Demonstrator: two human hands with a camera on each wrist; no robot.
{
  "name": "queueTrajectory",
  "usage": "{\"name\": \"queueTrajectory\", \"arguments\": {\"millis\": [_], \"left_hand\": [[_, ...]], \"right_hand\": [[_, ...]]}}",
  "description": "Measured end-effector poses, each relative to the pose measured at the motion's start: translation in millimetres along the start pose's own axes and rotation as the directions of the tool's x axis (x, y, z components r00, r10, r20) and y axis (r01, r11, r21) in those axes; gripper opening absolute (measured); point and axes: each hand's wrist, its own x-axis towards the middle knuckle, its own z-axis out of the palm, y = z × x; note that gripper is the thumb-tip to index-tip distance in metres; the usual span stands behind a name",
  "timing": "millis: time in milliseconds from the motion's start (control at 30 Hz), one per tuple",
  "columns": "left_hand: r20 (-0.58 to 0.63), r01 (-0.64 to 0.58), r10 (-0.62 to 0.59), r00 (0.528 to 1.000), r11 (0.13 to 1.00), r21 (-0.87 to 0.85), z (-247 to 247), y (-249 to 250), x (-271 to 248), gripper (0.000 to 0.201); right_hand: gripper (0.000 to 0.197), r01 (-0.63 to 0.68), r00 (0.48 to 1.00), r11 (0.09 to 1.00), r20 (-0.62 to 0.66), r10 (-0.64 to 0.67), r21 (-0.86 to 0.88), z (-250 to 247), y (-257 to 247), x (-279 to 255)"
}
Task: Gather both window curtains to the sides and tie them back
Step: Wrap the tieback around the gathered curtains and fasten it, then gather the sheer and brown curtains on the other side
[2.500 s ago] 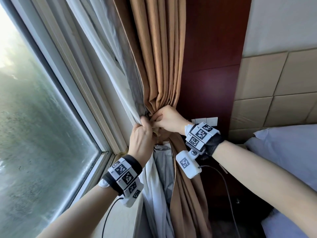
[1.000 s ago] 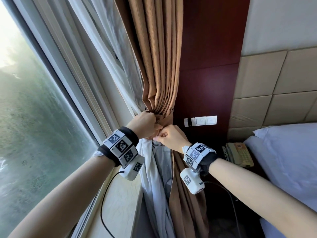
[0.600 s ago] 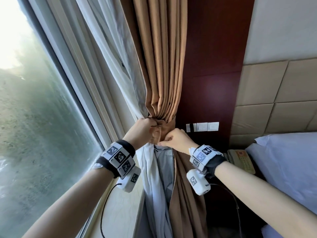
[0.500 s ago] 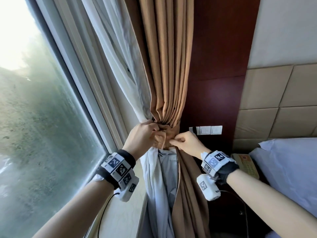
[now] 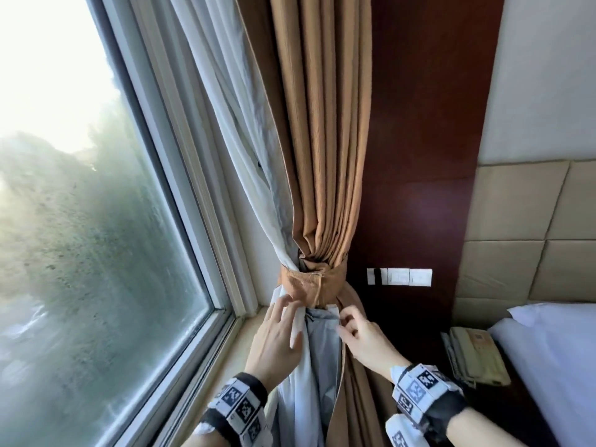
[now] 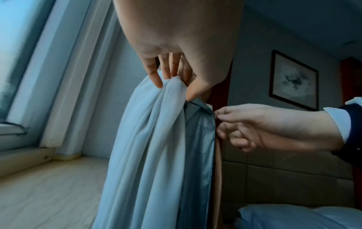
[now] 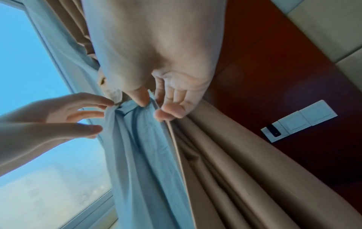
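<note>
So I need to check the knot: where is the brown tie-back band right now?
In the head view the tie-back band wraps the gathered brown curtain mid-frame, just above both hands, left of the wall switches.

head: above, facing down-forward | wrists: close, looking up | shared: curtain (image 5: 325, 156) tieback (image 5: 309, 282)

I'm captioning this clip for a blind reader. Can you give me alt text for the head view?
A tan curtain and white sheer hang gathered beside a window, bound by a tan tie-back. Just below it, the left hand rests on the sheer and the right hand pinches the curtain's lining edge.
</note>
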Motion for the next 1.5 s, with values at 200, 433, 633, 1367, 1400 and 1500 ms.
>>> {"name": "queueTrajectory", "arguments": {"millis": [200,433,633,1367,1400,1500], "left_hand": [[0.104,0.301,-0.305,0.947,0.952,0.053,-14.4,12.4,-51.2,0.044],[0.046,0.655,-0.661,0.749,0.749,0.098,-57.4,51.8,-196.1,0.034],[-0.098,0.87,-0.865,0.492,0.489,0.059,-136.5,100.5,-350.6,0.035],[-0.607,0.801,-0.553,-0.571,-0.538,-0.263,-303.6,647.9,-940.3,0.029],[-0.621,0.789,-0.522,-0.584,-0.546,-0.282,-306.7,658.4,-954.4,0.031],[-0.669,0.766,-0.426,-0.609,-0.535,-0.356,-325.4,671.4,-984.5,0.049]], "right_hand": [[0.042,0.044,0.993,0.993,-0.109,-0.032,0.105,4.1,-13.2,-24.0],[0.042,0.094,0.947,0.991,0.3,-0.118,0.093,40.7,-48.4,-94.0],[0.043,0.398,0.723,0.917,0.612,-0.32,0.01,108.2,-153.1,-164.4],[0.081,0.547,-0.261,0.369,0.572,-0.778,0.752,249.2,-416.1,-871.5],[0.089,0.53,-0.259,0.37,0.561,-0.786,0.763,249.7,-425.7,-889.9],[0.104,0.498,-0.163,0.371,0.505,-0.848,0.784,255.0,-472.2,-932.3]]}}
